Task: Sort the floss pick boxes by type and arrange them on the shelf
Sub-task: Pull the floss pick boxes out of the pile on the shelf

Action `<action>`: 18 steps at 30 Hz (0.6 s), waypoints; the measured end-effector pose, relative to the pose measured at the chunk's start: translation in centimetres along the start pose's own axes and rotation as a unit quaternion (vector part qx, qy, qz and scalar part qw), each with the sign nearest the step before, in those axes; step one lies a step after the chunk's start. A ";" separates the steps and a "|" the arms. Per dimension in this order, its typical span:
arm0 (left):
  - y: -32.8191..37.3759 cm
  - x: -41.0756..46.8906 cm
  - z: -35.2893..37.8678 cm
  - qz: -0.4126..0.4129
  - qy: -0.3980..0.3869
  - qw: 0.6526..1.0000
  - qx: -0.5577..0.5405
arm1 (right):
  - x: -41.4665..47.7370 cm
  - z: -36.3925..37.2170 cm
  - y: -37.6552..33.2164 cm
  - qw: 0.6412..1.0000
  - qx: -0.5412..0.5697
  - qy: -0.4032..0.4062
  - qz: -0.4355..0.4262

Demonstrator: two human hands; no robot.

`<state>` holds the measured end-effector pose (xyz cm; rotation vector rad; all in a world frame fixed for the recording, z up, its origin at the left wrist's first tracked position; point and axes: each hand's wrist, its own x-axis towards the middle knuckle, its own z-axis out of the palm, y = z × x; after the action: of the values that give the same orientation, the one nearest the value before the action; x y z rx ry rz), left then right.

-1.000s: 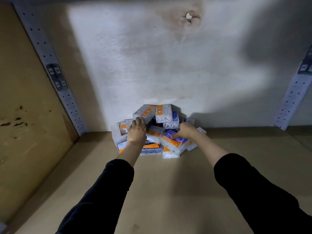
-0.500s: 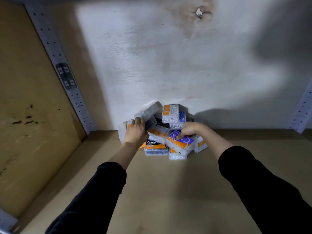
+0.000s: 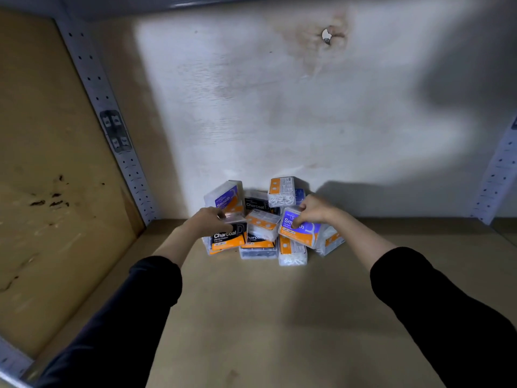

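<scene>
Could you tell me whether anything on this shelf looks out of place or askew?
Yes: the floss pick boxes lie in a jumbled heap against the back wall, Charcoal and Smooth mixed, several tilted.

Black-orange Charcoal box [image 3: 228, 236], purple-orange Smooth box [image 3: 300, 229]

Just a plain tan wooden shelf [image 3: 251, 317]. A jumbled pile of floss pick boxes [image 3: 258, 249] sits on it, against the back.

A stained white wall [image 3: 251, 121] bears a small hole [image 3: 326, 37], beside a perforated grey upright [image 3: 93, 79].
</scene>
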<state>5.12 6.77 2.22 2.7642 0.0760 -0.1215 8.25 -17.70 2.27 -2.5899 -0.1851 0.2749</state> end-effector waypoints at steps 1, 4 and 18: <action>0.2 -0.1 0.4 0.004 -0.009 1.000 0.021 | 0.0 0.3 0.0 1.000 -0.006 0.001 0.000; 0.5 -0.2 1.2 0.004 -0.016 0.998 0.066 | 0.4 0.8 0.3 1.000 -0.016 -0.002 -0.008; -2.2 -3.7 -0.6 0.052 -0.003 0.995 0.085 | -4.3 -2.9 3.8 0.999 -0.032 -0.004 -0.019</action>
<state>1.34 8.93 2.31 2.9309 -0.0838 -0.1139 5.08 -23.13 3.39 -2.6468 -0.2491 0.2687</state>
